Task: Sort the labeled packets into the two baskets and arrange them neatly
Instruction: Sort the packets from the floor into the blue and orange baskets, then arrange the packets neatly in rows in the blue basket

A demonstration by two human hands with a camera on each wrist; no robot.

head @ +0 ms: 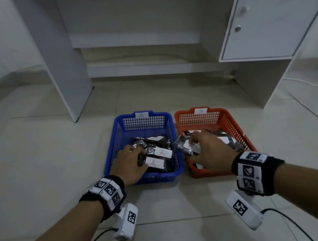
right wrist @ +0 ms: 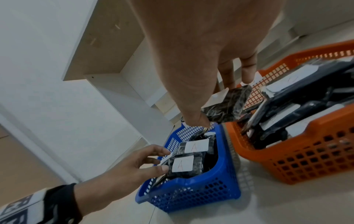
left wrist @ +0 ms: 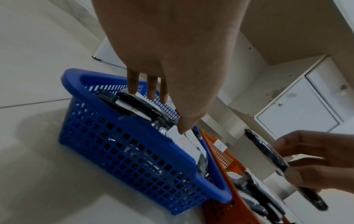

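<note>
Blue basket (head: 119,128), frame centre, full of A packets (head: 162,153); left hand (head: 130,162) spread, fingertips touching them. Orange basket (head: 231,121) beside, stacked; right hand (head: 209,150) pinching one packet (right wrist: 227,106).

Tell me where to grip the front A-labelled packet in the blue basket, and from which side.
Take the front packet by its left short edge, from above and from the left, where the left hand already rests. It lies flat, label up, its right end close to the blue basket wall, so that side is cramped.

Head overhead; wrists close, perhaps sharing baskets (head: 144,121)
</note>
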